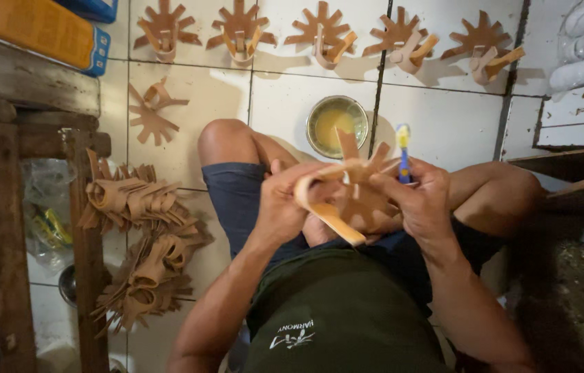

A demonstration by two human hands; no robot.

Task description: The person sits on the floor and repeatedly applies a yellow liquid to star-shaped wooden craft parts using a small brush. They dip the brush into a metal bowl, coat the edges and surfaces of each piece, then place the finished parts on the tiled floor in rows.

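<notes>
While both hands meet above the lap, the left hand [281, 207] closes around a tan leather cut-out with radiating finger-like tabs and a looped strap [347, 197], gripping the curled strap end from the left. The right hand [420, 204] pinches the piece's opposite edge, and its fingers also clasp a small blue-handled brush with a yellow-coated head [402, 153], which stands upright just beyond the knuckles. The leather cut-out sits between the two hands, touching both, with one strap end pointing down toward the person's dark green shirt [340, 318].

Just past the hands, on the white tiled floor [444, 117], stands a round metal bowl of yellowish glue [337, 124], between the knees. Farther out, a row of finished tan leather pieces [323, 34] lies along the tiles, with one flat piece [150, 110] apart to the left. A heap of similar leather pieces [143, 242] rests beside a worn wooden frame [81, 207] at the left.
</notes>
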